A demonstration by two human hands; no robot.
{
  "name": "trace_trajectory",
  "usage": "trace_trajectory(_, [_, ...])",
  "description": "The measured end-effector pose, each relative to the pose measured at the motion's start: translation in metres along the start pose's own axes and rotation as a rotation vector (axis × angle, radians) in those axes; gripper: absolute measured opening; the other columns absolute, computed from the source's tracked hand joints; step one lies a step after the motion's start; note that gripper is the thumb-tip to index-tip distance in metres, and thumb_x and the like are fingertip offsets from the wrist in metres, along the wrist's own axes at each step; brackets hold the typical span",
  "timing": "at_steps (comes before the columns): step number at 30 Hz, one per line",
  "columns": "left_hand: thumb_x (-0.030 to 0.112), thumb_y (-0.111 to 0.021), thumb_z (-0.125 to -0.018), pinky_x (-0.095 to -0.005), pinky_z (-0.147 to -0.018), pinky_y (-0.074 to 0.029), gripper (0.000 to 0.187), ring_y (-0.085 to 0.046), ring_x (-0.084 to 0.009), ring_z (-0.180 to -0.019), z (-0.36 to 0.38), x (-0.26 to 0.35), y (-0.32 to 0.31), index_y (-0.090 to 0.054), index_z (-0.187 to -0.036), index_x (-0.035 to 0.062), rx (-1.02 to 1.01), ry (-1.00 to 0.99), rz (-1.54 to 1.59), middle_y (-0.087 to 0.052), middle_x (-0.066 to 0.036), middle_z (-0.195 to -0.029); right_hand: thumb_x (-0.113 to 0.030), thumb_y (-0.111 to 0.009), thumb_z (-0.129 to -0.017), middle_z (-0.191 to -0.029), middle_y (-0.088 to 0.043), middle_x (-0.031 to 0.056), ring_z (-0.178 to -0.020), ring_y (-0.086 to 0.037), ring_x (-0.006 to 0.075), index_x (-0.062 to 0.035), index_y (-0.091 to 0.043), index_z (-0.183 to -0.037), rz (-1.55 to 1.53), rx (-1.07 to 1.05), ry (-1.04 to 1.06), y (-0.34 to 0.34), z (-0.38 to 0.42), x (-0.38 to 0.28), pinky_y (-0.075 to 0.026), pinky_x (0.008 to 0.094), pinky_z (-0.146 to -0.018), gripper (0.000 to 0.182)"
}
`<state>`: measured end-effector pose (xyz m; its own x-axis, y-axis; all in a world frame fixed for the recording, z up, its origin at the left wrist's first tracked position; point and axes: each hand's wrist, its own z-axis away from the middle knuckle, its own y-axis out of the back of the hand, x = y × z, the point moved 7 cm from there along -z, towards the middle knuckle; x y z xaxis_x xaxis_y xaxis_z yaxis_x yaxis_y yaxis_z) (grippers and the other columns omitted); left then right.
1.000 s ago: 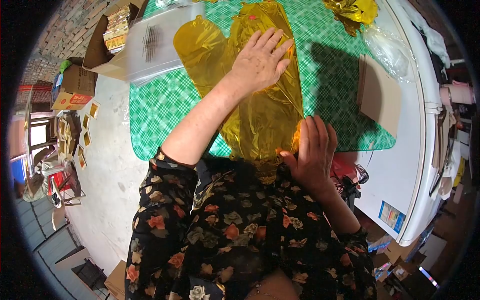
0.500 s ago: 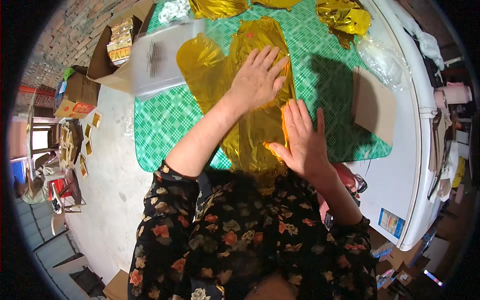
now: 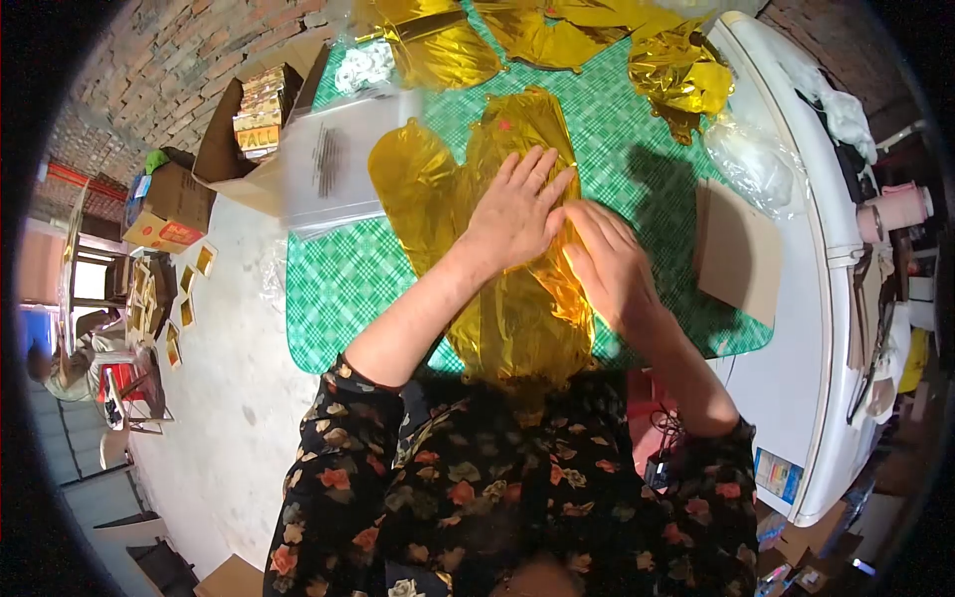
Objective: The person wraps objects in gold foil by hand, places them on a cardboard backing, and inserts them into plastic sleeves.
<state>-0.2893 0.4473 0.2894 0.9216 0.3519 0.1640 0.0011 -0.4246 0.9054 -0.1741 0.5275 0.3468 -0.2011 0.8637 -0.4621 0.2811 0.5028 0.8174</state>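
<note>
A flat, uninflated gold foil balloon lies lengthwise on a green checked tablecloth, its near end reaching my body. My left hand rests palm down on its upper right part, fingers stretched out. At the balloon's right edge is my right hand, fingers slightly bent and pointing up-left, close to the left thumb. Below that hand, the foil edge is folded and creased, with an orange sheen. The right hand's fingertips partly hide the edge. A small red mark shows near the balloon's far end.
More gold foil pieces lie along the far side, with a crumpled gold one at far right. Clear plastic sheets and an open carton are left. Brown cardboard lies right, beside a white appliance.
My right hand has moved up along the balloon's right edge and turned inward, its fingers bending. The left hand stays flat on the foil. The whole view has shifted slightly downward.
</note>
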Motion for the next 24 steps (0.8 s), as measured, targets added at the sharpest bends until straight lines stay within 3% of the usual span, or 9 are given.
trace_trajectory(2, [0.037, -0.052, -0.103, -0.0541, -0.128, -0.023, 0.062, -0.033, -0.0395, -0.155, -0.001, -0.001, -0.004, -0.044, -0.157, 0.0075, -0.024, 0.007, -0.008, -0.039, -0.022, -0.164, -0.034, -0.062, -0.101, -0.153, -0.053, 0.0234, -0.145, -0.047, 0.0381, 0.0048, -0.043, -0.153, 0.192, 0.044, 0.043, -0.029, -0.017, 0.023, -0.028, 0.0527, -0.125, 0.067])
trace_trajectory(3, [0.037, -0.052, -0.103, -0.054, -0.128, -0.023, 0.062, -0.033, -0.0393, -0.155, -0.001, -0.001, -0.004, -0.044, -0.157, 0.0074, -0.039, 0.004, -0.022, -0.039, -0.022, -0.164, -0.04, -0.056, -0.105, -0.161, -0.043, 0.0246, -0.151, -0.04, 0.0367, 0.0041, -0.031, -0.159, 0.241, -0.023, 0.02, -0.041, -0.022, 0.033, -0.023, 0.0527, -0.127, 0.074])
trace_trajectory(6, [0.037, -0.054, -0.102, -0.0537, -0.128, -0.023, 0.065, -0.033, -0.0394, -0.155, -0.001, -0.002, -0.005, -0.042, -0.158, 0.0066, -0.033, 0.011, -0.013, -0.039, -0.022, -0.164, -0.044, -0.053, -0.106, -0.162, -0.041, 0.0255, -0.151, -0.04, 0.036, 0.0039, -0.029, -0.161, 0.225, 0.012, 0.025, -0.047, -0.028, 0.05, -0.021, 0.0535, -0.127, 0.076])
trace_trajectory(10, [0.034, -0.053, -0.102, -0.0536, -0.128, -0.023, 0.062, -0.033, -0.0398, -0.154, -0.001, -0.002, -0.004, -0.045, -0.156, 0.0053, 0.012, 0.035, 0.058, -0.039, -0.022, -0.164, -0.045, -0.049, -0.108, -0.155, -0.049, 0.026, -0.146, -0.045, 0.0379, 0.0043, -0.032, -0.159, 0.205, -0.011, 0.022, -0.042, -0.044, 0.065, -0.023, 0.0547, -0.126, 0.073])
trace_trajectory(16, [0.036, -0.053, -0.103, -0.0537, -0.129, -0.022, 0.057, -0.033, -0.0402, -0.154, -0.001, -0.002, -0.002, -0.051, -0.149, 0.0024, -0.018, 0.028, 0.035, -0.04, -0.023, -0.163, -0.035, -0.056, -0.106, -0.137, -0.061, 0.026, -0.13, -0.056, 0.0403, 0.0079, -0.044, -0.148, 0.258, 0.084, 0.118, -0.037, -0.086, 0.072, -0.032, 0.0539, -0.121, 0.061])
trace_trajectory(24, [0.035, -0.052, -0.104, -0.0542, -0.129, -0.021, 0.061, -0.032, -0.0395, -0.154, -0.002, -0.002, -0.002, -0.043, -0.158, 0.0067, -0.012, 0.035, 0.028, -0.04, -0.022, -0.162, -0.027, -0.061, -0.104, -0.125, -0.067, 0.0251, -0.122, -0.062, 0.0394, 0.0081, -0.054, -0.137, 0.297, 0.112, 0.141, -0.048, -0.137, 0.104, -0.038, 0.0518, -0.118, 0.049])
